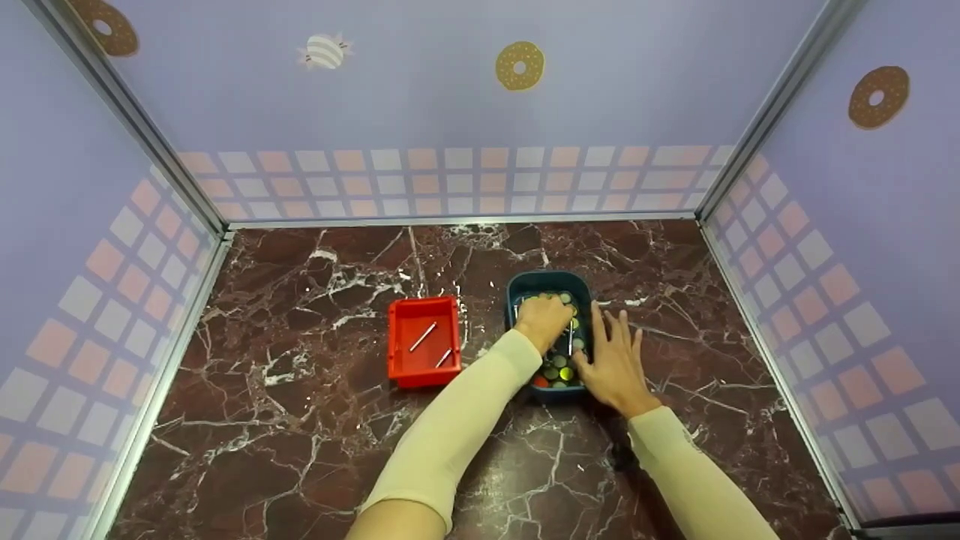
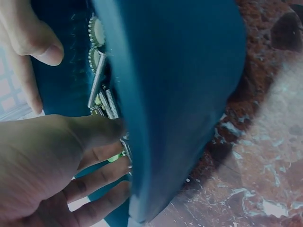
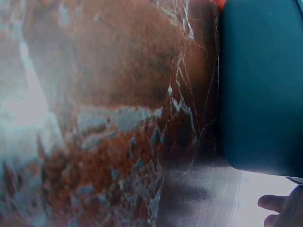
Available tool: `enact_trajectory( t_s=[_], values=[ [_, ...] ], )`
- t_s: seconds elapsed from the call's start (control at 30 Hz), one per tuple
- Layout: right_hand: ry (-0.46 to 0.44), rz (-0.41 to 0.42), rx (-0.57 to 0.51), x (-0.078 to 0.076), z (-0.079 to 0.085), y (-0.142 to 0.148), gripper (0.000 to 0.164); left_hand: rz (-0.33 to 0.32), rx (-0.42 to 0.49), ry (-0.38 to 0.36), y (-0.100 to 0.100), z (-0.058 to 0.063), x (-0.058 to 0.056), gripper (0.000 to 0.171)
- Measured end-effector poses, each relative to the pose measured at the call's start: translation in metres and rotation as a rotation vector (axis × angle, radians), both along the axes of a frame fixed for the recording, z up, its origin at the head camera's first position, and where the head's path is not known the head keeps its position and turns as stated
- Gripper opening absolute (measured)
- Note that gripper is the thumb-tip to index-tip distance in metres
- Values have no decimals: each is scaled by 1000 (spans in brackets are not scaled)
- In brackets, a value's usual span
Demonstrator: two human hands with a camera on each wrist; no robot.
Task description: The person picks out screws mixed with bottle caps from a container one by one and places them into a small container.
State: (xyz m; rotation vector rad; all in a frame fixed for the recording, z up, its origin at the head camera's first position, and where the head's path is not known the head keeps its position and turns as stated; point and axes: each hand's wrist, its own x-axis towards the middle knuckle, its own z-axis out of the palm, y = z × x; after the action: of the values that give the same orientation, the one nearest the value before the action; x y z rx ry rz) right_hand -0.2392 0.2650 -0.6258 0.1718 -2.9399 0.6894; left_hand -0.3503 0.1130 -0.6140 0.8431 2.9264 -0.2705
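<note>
A deep teal box [image 1: 550, 279] holds many bottle caps [image 1: 559, 373] and a few long metal screws [image 2: 97, 80]. My left hand [image 1: 544, 319] reaches down into it, fingers bent among the caps and screws. In the left wrist view its fingertips vanish behind the box wall, so I cannot tell whether they pinch anything. With fingers spread and fairly straight, my right hand [image 1: 616, 367] rests along the box's right side, thumb over the rim. Left of the teal box stands a red box [image 1: 401, 360] with two metal screws [image 1: 423, 337] lying apart inside.
Both boxes stand on a dark red marbled tabletop [image 1: 285, 420] with white veins. Lilac panels [image 1: 420, 97] with checkered borders enclose it at the back and on both sides. My left forearm passes close to the red box's near right corner.
</note>
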Motion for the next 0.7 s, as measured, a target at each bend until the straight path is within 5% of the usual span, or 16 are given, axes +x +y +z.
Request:
enact_trajectory(
  t_s=[0.23, 0.3, 0.37, 0.5, 0.53, 0.6, 0.7],
  values=[
    [-4, 5, -7, 1, 0, 0, 99, -4, 112, 26, 1, -31, -14, 26],
    [-4, 5, -5, 0, 0, 0, 99, -14, 112, 33, -1, -31, -12, 26],
    [-5, 6, -6, 0, -1, -1, 99, -16, 98, 31, -4, -11, -1, 26],
    [-4, 7, -8, 0, -1, -1, 98, 2, 77, 53, -1, -12, -2, 26],
    [-4, 7, -8, 0, 0, -1, 98, 3, 74, 51, 0, -15, -4, 26],
    [-1, 6, -8, 1, 0, -1, 98, -5, 108, 65, 4, -42, -19, 26],
    [1, 3, -9, 1, 1, -1, 98, -13, 134, 53, 4, -54, -26, 29]
  ],
)
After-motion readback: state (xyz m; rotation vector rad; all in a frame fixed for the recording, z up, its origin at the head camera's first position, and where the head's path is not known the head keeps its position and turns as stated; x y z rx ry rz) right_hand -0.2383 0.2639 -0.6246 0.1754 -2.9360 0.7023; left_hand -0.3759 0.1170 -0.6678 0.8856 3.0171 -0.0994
